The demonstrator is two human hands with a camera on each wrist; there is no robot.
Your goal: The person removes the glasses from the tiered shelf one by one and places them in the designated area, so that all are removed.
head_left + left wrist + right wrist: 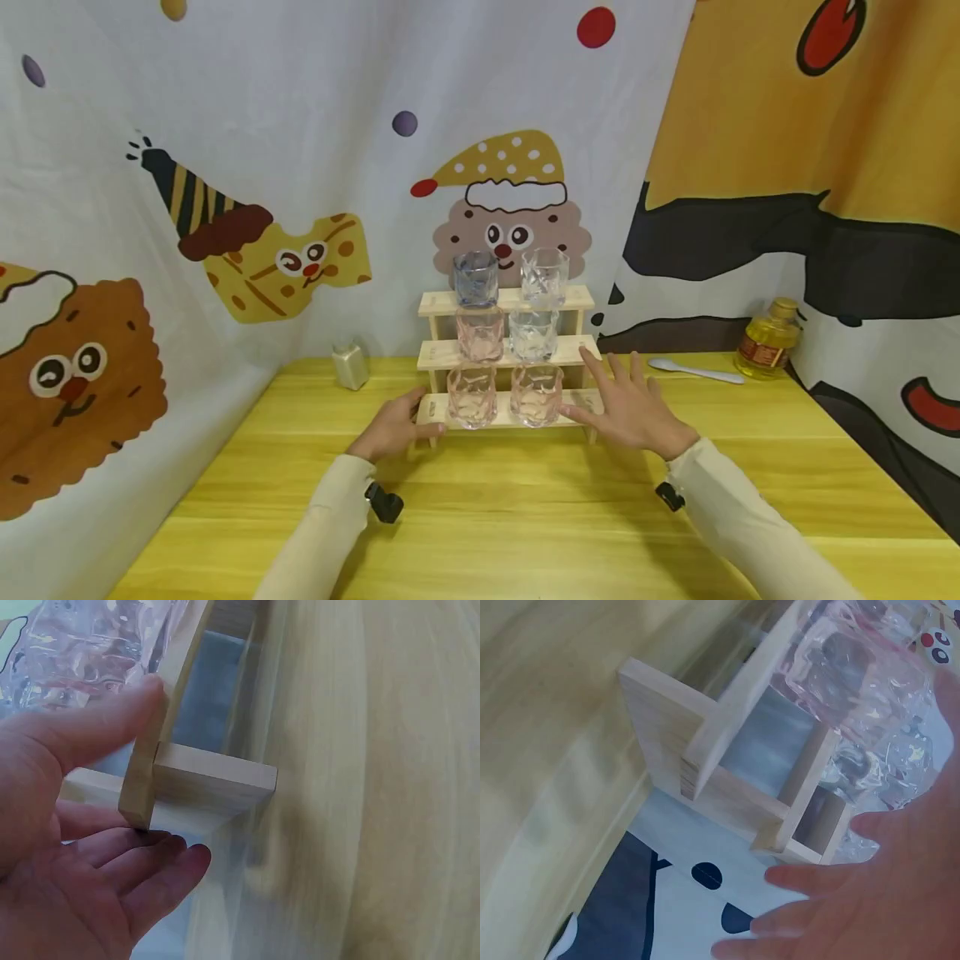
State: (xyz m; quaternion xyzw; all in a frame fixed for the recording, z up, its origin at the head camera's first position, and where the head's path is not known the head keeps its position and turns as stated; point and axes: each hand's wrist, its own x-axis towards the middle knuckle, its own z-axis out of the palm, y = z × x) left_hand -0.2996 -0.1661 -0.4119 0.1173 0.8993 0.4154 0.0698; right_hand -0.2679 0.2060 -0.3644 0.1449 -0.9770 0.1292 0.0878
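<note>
A three-tier pale wooden stand (510, 354) bears several faceted tumblers. The top tier has a blue glass (476, 282) and a clear glass (545, 277); the middle, a pink glass (480, 335) and a clear glass (533, 335). Two pinkish glasses, left (472, 398) and right (537, 397), stand on the bottom tier. My left hand (393, 427) holds the bottom tier's left end (142, 780), thumb on the board and fingers curled around its end. My right hand (637, 410) spreads its fingers by the stand's right side, thumb near the right pinkish glass; contact is unclear.
A small pale jar (349, 367) stands on the wooden table (510, 517) left of the stand. To the right lie a white spoon (697, 371) and an oil bottle (770, 340). A cartoon-printed curtain (322, 100) hangs close behind the stand.
</note>
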